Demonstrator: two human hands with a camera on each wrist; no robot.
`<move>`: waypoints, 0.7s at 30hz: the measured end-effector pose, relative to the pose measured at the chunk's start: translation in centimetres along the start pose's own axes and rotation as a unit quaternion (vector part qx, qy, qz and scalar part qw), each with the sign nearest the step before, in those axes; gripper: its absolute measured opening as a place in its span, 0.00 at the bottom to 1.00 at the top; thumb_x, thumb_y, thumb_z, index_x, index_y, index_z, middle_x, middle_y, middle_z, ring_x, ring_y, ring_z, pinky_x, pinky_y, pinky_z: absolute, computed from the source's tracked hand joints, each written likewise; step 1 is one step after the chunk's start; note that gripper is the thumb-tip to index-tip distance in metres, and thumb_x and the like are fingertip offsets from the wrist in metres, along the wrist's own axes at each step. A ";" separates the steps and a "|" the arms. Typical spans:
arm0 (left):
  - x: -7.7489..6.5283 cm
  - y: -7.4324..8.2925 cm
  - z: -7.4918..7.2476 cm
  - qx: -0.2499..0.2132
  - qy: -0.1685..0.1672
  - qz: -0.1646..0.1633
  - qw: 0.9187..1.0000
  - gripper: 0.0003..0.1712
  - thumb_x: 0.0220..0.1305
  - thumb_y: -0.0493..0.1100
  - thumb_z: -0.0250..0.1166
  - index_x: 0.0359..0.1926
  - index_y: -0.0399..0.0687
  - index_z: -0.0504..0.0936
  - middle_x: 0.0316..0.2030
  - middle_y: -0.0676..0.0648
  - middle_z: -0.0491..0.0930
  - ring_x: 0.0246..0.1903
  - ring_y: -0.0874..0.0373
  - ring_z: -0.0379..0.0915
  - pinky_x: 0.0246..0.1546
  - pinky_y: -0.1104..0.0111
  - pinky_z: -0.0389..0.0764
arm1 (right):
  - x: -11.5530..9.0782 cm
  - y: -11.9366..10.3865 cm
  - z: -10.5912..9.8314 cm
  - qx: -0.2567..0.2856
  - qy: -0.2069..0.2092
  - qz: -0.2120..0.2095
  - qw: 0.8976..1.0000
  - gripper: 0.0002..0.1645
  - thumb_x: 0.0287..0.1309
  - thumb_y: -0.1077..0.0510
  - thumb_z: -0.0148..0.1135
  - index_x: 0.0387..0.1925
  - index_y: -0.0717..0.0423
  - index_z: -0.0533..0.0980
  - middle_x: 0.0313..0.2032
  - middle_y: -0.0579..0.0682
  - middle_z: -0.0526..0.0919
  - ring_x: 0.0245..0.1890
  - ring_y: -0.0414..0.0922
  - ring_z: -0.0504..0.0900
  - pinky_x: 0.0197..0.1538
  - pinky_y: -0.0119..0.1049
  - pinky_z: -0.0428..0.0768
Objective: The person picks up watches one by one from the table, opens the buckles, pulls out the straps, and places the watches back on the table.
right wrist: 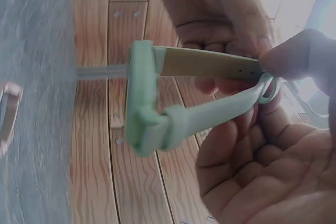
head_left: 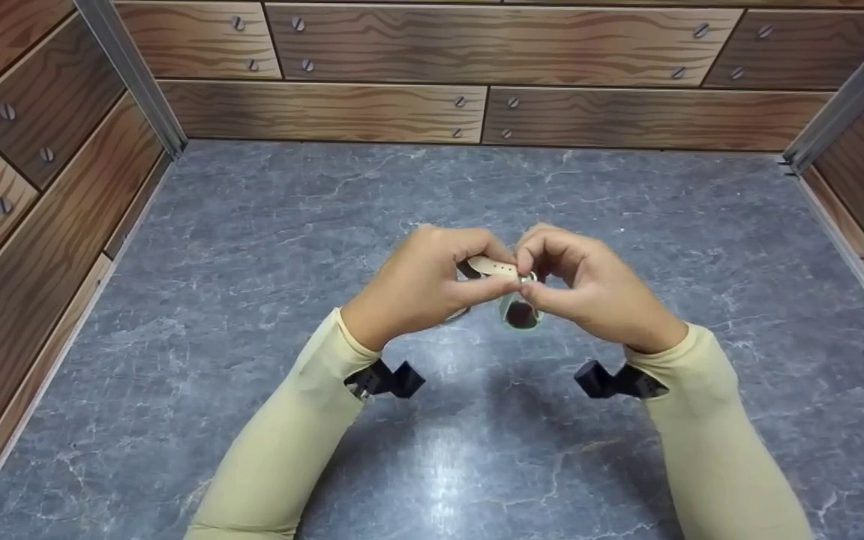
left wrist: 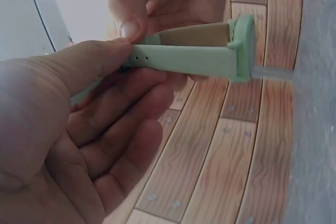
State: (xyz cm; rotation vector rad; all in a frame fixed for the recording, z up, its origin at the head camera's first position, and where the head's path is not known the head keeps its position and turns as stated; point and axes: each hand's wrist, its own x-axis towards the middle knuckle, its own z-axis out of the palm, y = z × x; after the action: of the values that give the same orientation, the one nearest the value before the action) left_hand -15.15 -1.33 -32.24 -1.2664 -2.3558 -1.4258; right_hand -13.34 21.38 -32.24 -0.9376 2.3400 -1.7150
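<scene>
Above the grey tabletop (head_left: 274,225) | both hands (head_left: 432,281) (head_left: 589,281) — pinching pale-green watch (right wrist: 140,98) by its strap (left wrist: 194,60) | strap looped, ends together

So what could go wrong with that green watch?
The watch is held above the table, so it might fall if the left grip and right grip loosen. The strap has tiny holes, so lining one up to fasten it could be fiddly.

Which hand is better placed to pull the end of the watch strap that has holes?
Probably the left hand: it pinches the strap end near its holes, with the tip pointing towards its palm. The right hand pinches where the strap halves meet, so it seems better for steadying the watch.
</scene>
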 end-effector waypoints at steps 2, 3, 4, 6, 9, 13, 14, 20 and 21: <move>0.0 0.1 0.1 -0.021 -0.002 -0.021 1.000 0.06 0.69 0.43 0.71 0.42 0.47 0.89 0.32 0.55 0.86 0.25 0.70 0.71 0.29 0.72 0.77 | 0.0 -0.1 0.0 0.027 -0.005 0.017 0.999 0.06 0.66 0.72 0.61 0.34 0.65 0.72 0.41 0.57 0.74 0.38 0.49 0.74 0.42 0.36 0.74; 0.1 0.1 0.2 -0.029 0.001 -0.033 0.999 0.06 0.69 0.43 0.71 0.42 0.47 0.89 0.32 0.55 0.85 0.25 0.70 0.71 0.28 0.72 0.77 | 0.0 0.0 0.0 0.030 -0.001 0.019 0.999 0.06 0.66 0.72 0.61 0.35 0.66 0.72 0.41 0.57 0.74 0.39 0.49 0.74 0.42 0.36 0.75; 0.1 0.1 0.2 -0.036 0.004 -0.045 0.998 0.06 0.69 0.43 0.71 0.42 0.47 0.89 0.31 0.55 0.85 0.24 0.69 0.71 0.27 0.71 0.76 | 0.0 0.0 0.0 0.031 0.005 0.017 0.999 0.05 0.66 0.72 0.61 0.36 0.66 0.72 0.41 0.57 0.74 0.39 0.49 0.75 0.42 0.35 0.75; 0.2 0.2 0.3 -0.046 0.012 -0.066 0.997 0.07 0.69 0.44 0.71 0.43 0.46 0.89 0.31 0.54 0.84 0.23 0.68 0.71 0.26 0.71 0.76 | 0.0 0.1 0.0 0.021 0.021 0.006 1.000 0.04 0.65 0.72 0.62 0.38 0.67 0.74 0.41 0.57 0.76 0.39 0.48 0.77 0.42 0.35 0.77; 0.3 0.0 0.4 -0.054 0.025 -0.090 0.994 0.07 0.69 0.44 0.71 0.43 0.46 0.89 0.31 0.54 0.85 0.24 0.67 0.73 0.27 0.72 0.77 | 0.2 0.4 0.1 -0.050 0.051 -0.043 0.997 0.08 0.64 0.71 0.64 0.44 0.64 0.78 0.41 0.55 0.81 0.38 0.47 0.80 0.44 0.34 0.80; 0.3 0.0 0.3 -0.062 0.037 -0.098 0.993 0.06 0.70 0.44 0.70 0.43 0.47 0.88 0.33 0.54 0.86 0.24 0.66 0.75 0.28 0.71 0.79 | 0.4 0.5 0.3 -0.169 0.086 -0.121 0.974 0.07 0.61 0.70 0.66 0.40 0.58 0.81 0.38 0.51 0.84 0.38 0.43 0.80 0.45 0.32 0.80; 0.3 0.0 0.3 -0.065 0.040 -0.098 0.992 0.06 0.70 0.43 0.70 0.43 0.47 0.88 0.34 0.54 0.86 0.25 0.65 0.76 0.29 0.70 0.80 | 0.4 0.4 0.3 -0.194 0.094 -0.136 0.967 0.08 0.61 0.70 0.66 0.40 0.57 0.81 0.37 0.49 0.84 0.38 0.42 0.80 0.45 0.32 0.79; 0.2 -0.1 0.3 -0.084 0.059 -0.091 0.991 0.06 0.70 0.42 0.70 0.43 0.45 0.87 0.35 0.52 0.87 0.27 0.62 0.81 0.32 0.63 0.85 | 0.4 0.3 0.4 -0.278 0.123 -0.197 0.932 0.09 0.57 0.70 0.67 0.38 0.58 0.80 0.36 0.49 0.82 0.37 0.44 0.79 0.45 0.31 0.77; 0.3 -0.1 0.3 -0.086 0.061 -0.090 0.990 0.06 0.70 0.42 0.70 0.43 0.45 0.87 0.36 0.52 0.87 0.28 0.62 0.81 0.33 0.62 0.85 | 0.4 0.3 0.4 -0.285 0.128 -0.204 0.928 0.08 0.57 0.70 0.67 0.37 0.58 0.80 0.35 0.50 0.82 0.36 0.43 0.79 0.44 0.31 0.77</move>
State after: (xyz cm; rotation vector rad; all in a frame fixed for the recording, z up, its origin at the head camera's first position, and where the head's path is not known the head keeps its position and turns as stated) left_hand -15.32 -0.98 -32.38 -0.9876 -2.3588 -1.7399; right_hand -13.60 20.92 -32.56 -1.4495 3.0885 -1.3307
